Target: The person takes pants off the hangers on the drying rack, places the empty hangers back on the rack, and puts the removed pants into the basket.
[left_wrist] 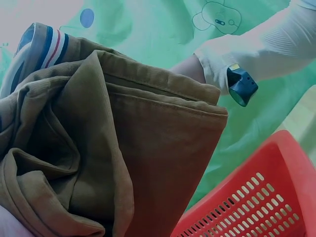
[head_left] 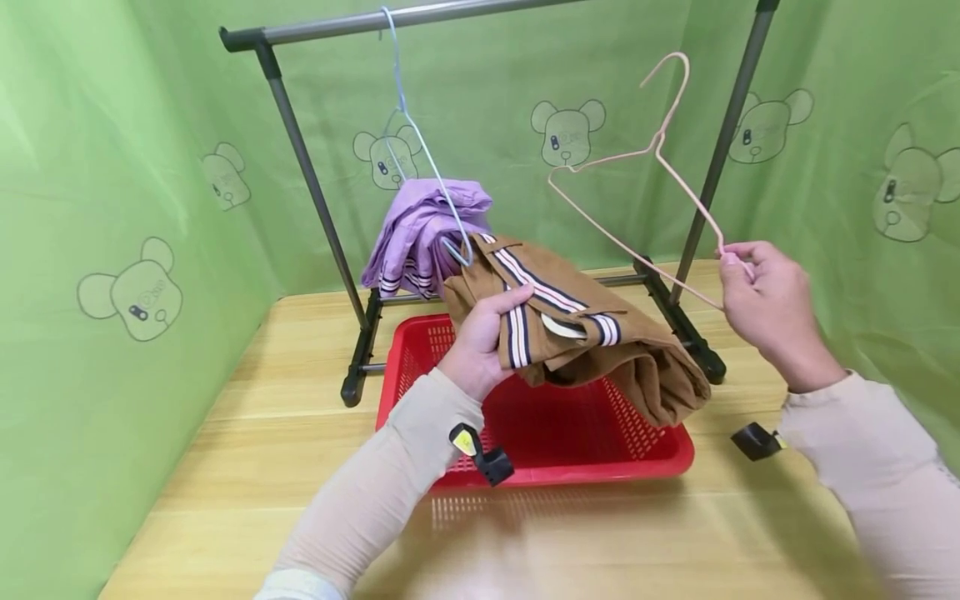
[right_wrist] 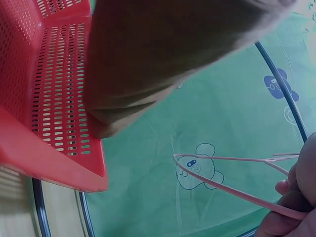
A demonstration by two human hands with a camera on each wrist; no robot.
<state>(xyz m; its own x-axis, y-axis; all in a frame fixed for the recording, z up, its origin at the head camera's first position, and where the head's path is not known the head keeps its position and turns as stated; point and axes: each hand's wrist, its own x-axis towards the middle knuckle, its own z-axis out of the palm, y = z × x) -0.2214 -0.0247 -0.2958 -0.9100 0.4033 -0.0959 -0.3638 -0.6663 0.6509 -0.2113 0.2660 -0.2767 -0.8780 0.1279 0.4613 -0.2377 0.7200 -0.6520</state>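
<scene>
My left hand (head_left: 480,342) grips folded brown pants (head_left: 645,358) near the waistband, the thumb lying on top by the navy, white and red stripes. The pants hang over the red basket, and their folded legs (left_wrist: 163,158) fill much of the left wrist view. Off to the right, my right hand (head_left: 768,304) pinches a pink wire hanger (head_left: 662,137) at one lower corner, its hook pointing up. The hanger is apart from the pants. In the right wrist view the hanger's thin wire (right_wrist: 247,196) runs out from the fingers.
A metal clothes rack (head_left: 315,175) stands behind. From its bar hangs a blue hanger (head_left: 402,108) with a folded purple garment (head_left: 420,217), close to the pants' left end. Below is a red perforated basket (head_left: 555,477) on the wooden table (head_left: 300,467). Green curtains (head_left: 480,100) surround it.
</scene>
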